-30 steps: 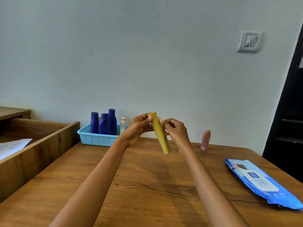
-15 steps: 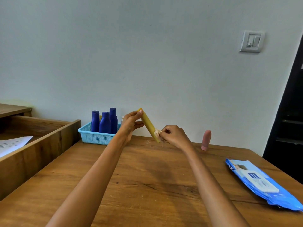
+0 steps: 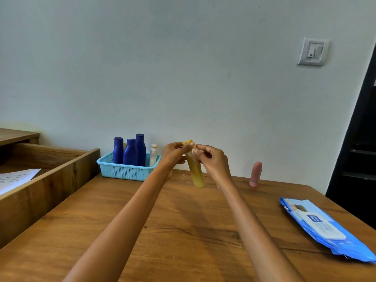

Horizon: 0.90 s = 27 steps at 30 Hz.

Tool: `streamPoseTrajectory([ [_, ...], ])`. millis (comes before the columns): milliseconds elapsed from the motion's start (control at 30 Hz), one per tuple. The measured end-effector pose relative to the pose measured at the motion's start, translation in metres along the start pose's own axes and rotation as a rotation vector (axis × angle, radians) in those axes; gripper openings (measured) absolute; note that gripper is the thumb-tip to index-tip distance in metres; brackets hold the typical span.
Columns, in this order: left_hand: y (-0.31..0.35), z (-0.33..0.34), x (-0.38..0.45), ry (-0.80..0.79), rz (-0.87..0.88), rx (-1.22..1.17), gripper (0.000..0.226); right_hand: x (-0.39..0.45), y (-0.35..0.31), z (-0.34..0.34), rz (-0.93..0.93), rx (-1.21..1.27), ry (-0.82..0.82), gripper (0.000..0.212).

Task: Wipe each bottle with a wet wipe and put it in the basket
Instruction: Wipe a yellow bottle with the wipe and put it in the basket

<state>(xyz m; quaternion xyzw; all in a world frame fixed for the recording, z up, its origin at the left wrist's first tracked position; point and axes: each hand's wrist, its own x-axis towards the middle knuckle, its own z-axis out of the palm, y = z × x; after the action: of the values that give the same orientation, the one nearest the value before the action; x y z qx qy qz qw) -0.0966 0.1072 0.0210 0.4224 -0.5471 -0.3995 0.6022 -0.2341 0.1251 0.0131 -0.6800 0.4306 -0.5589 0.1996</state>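
A: Where's the yellow bottle (image 3: 195, 169)?
B: Held above the table (image 3: 183, 231); the left hand (image 3: 173, 155) pinches its top end, and the right hand (image 3: 211, 159) pinches a wipe (image 3: 193, 152) against it.
A: And the basket (image 3: 126, 169)?
B: Just left of the left hand, holding blue bottles (image 3: 130, 152). A pink bottle (image 3: 255, 174) stands right of the right hand.

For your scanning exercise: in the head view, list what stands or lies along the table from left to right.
Blue basket of bottles → yellow bottle held in both hands → pink bottle → wet wipe pack.
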Motion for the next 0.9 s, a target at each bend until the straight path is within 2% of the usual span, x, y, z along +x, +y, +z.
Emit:
streamPoseTrajectory([
  [167, 0.003, 0.011, 0.0, 0.058, -0.047, 0.05, 0.054, -0.002, 0.003, 0.006, -0.065, -0.154, 0.079, 0.026],
  [300, 0.008, 0.008, 0.002, -0.023, -0.087, 0.059, 0.059, 0.001, 0.007, -0.002, 0.015, -0.055, 0.105, 0.03],
  [433, 0.006, 0.001, 0.0, -0.112, -0.161, -0.079, 0.042, 0.002, 0.009, -0.006, 0.132, 0.179, 0.077, 0.034],
  [533, 0.006, 0.0, -0.002, -0.137, -0.16, -0.104, 0.026, 0.003, 0.01, -0.006, 0.16, 0.238, 0.073, 0.037],
  [633, 0.007, 0.004, -0.004, -0.133, -0.132, -0.107, 0.02, 0.001, 0.007, -0.005, 0.026, 0.042, 0.192, 0.042],
  [700, 0.007, 0.009, -0.005, -0.048, -0.099, -0.122, 0.024, -0.002, 0.001, 0.001, -0.103, -0.054, 0.227, 0.039],
  [833, 0.011, 0.005, -0.004, 0.125, -0.017, -0.138, 0.014, -0.009, -0.005, 0.017, -0.319, -0.228, 0.068, 0.041],
  [900, 0.012, -0.003, -0.003, 0.158, -0.003, -0.14, 0.015, -0.013, -0.004, 0.023, -0.399, -0.279, 0.027, 0.043],
])
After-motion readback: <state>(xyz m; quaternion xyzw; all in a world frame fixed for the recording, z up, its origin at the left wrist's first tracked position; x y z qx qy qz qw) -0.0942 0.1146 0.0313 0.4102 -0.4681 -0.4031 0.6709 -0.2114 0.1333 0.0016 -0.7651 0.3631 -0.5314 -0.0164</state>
